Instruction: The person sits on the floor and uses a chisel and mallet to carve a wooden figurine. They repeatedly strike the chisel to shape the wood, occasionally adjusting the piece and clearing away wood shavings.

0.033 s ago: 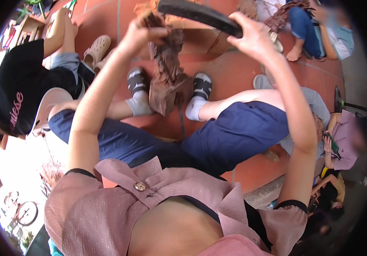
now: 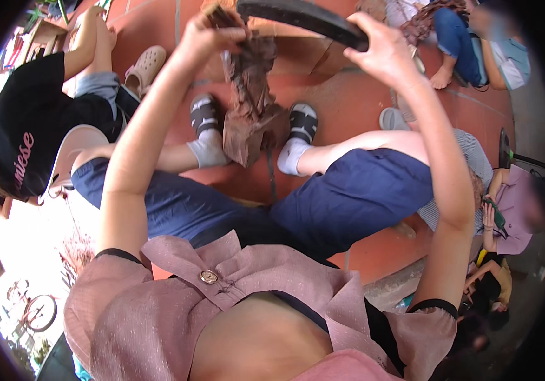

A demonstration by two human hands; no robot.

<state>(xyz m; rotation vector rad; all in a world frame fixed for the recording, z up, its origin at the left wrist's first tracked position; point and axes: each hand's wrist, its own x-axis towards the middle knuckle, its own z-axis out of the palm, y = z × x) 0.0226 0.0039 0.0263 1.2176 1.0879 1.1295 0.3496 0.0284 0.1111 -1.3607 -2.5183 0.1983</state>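
A carved, reddish-brown wooden piece (image 2: 252, 105) stands on the tiles between my feet, its blocky base toward me and its rough, folded shape rising away. My left hand (image 2: 212, 37) is closed around a brown wooden piece (image 2: 222, 17) at the carving's far end. Whether that is the carving's own top or a separate part, I cannot tell. My right hand (image 2: 383, 51) grips the near end of a thick, black, curved bar (image 2: 304, 18), which reaches leftward above the carving. The bar's far end passes close to my left hand; whether they touch is unclear.
Cardboard (image 2: 304, 57) lies on the tiled floor beyond the carving. A person in a black shirt (image 2: 38, 127) sits at my left, near a beige clog (image 2: 145, 68). Another person in blue trousers (image 2: 451, 44) sits at the far right, by more brown carved wood (image 2: 426, 26).
My right hand and the black bar have shifted slightly to the right. My left hand has moved a little up and left. The carving's base sits marginally farther away.
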